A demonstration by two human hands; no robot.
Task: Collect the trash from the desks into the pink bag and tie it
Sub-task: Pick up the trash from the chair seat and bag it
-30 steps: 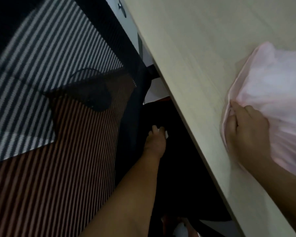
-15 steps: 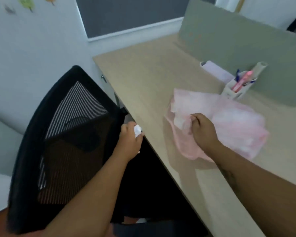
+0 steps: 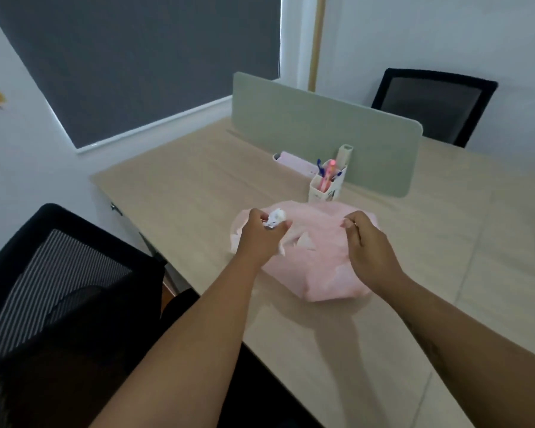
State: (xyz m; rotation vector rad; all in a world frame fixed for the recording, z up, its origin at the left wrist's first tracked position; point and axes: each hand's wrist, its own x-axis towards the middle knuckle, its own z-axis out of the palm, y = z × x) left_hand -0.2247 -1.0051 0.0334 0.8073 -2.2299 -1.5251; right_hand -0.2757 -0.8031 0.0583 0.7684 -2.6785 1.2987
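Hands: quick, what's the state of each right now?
Left hand: holds a white paper wad over the bag.
Right hand: grips the bag's top.

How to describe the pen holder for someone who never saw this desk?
Find the green divider panel on the wooden desk. At its foot, behind the pink bag, stands the pen holder. It alone is an upright white cup holding pink and blue pens.

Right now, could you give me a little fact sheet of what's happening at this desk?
left hand: holds crumpled white paper over the pink bag
right hand: pinches the pink bag's edge
pink bag: lies on the desk, not yet tied
pen holder: upright beyond the bag, by the green divider
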